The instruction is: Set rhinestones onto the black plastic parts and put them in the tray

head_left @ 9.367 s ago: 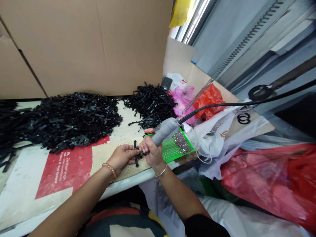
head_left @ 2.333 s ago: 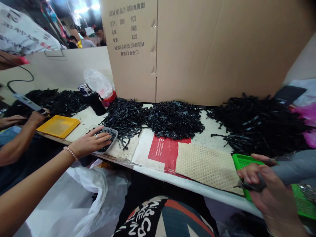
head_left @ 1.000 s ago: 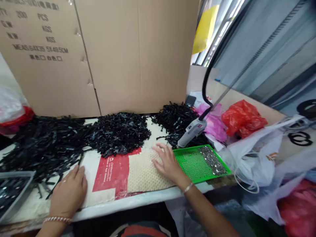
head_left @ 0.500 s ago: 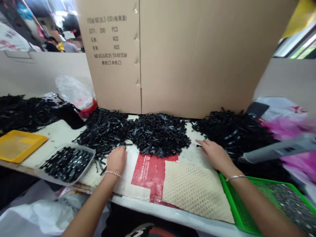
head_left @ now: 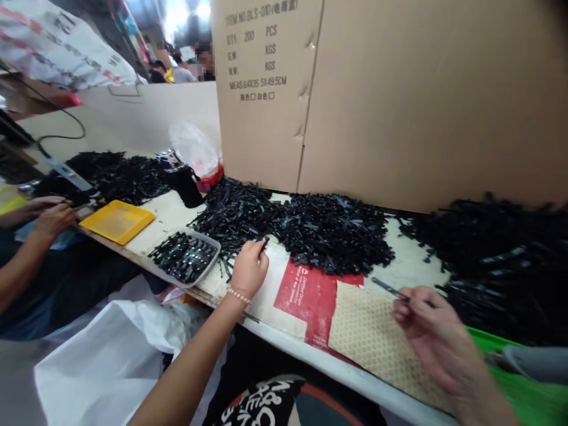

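Observation:
My left hand (head_left: pixel 249 269) is closed in a pinch on a small black piece (head_left: pixel 265 242), in front of the left pile of black strips (head_left: pixel 237 207). Over the honeycomb-textured mat (head_left: pixel 370 325), my right hand (head_left: pixel 437 331) is closed on one end of a thin black strip (head_left: pixel 387 287). The strip's free end points left, towards the middle pile of small black pieces (head_left: pixel 337 234). A clear plastic container (head_left: pixel 216 255) with black strips in it stands left of my left hand. The right pile of black strips (head_left: pixel 510 260) lies beyond my right hand.
A tall cardboard box (head_left: pixel 399 106) stands behind the piles. At the right are a green tray (head_left: pixel 519 384) and a grey cylindrical tool (head_left: pixel 539 362). A co-worker's hands (head_left: pixel 55 220) are at far left, by a yellow tray (head_left: pixel 148 218). White sacking (head_left: pixel 102 367) hangs below the table edge.
The view has swung left. My right hand has drawn back from the table beside the middle pile to above the mat, with a strip in it. My left hand has lifted with its piece.

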`<state>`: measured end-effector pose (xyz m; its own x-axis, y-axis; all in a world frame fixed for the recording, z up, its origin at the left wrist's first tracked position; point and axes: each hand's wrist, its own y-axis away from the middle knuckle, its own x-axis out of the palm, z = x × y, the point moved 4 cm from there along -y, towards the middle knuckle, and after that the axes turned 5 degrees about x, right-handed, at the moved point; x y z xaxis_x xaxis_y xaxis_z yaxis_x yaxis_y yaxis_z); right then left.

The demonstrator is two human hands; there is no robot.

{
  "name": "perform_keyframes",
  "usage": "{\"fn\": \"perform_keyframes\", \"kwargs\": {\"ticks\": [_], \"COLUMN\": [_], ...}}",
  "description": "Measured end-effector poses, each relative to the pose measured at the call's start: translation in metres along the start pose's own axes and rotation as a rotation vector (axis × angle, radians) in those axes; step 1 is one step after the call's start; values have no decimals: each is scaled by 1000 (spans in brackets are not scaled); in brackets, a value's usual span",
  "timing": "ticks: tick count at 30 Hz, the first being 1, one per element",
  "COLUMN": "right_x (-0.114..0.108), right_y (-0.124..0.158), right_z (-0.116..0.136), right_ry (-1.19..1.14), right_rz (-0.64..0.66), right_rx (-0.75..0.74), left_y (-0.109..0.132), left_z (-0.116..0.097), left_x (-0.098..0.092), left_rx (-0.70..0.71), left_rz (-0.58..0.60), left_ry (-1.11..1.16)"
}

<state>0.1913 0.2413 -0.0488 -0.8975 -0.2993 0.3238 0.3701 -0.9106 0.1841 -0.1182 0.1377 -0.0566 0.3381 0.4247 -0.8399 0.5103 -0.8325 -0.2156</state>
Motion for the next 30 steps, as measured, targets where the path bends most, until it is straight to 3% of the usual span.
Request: {"fn": "perform_keyframes", "kwargs": {"ticks": [2, 4, 7, 9, 13, 19, 25, 30], "right_x": [20, 38, 54, 58, 57, 55, 55, 46], "right_y": [20, 36, 53, 61, 69, 72, 73, 62], "right_z": [-21, -36, -49, -49, -38, -39, -52, -49], "right_ry": [-148, -221, -196, -155, -97, -128, -159, -141], "right_rz": [64, 110, 152, 161, 133, -17, -162, -159], "right_rx": [76, 111, 127, 89, -49, -133, -171, -189], "left_y": [23, 50, 87, 101, 109, 108, 125, 133], "left_z": [-16, -36, -64, -76, -87, -98, -123, -125], "left_x": [1, 11, 19, 18, 14, 11, 28, 33], "left_rx": [-122, -366, -680, -763, -742, -706, -571, -505], "left_rz": [67, 242, 432, 469, 494, 228, 64, 64], "left_ry": [521, 1104, 1529, 1584, 1561, 1620, 1688, 1634]}}
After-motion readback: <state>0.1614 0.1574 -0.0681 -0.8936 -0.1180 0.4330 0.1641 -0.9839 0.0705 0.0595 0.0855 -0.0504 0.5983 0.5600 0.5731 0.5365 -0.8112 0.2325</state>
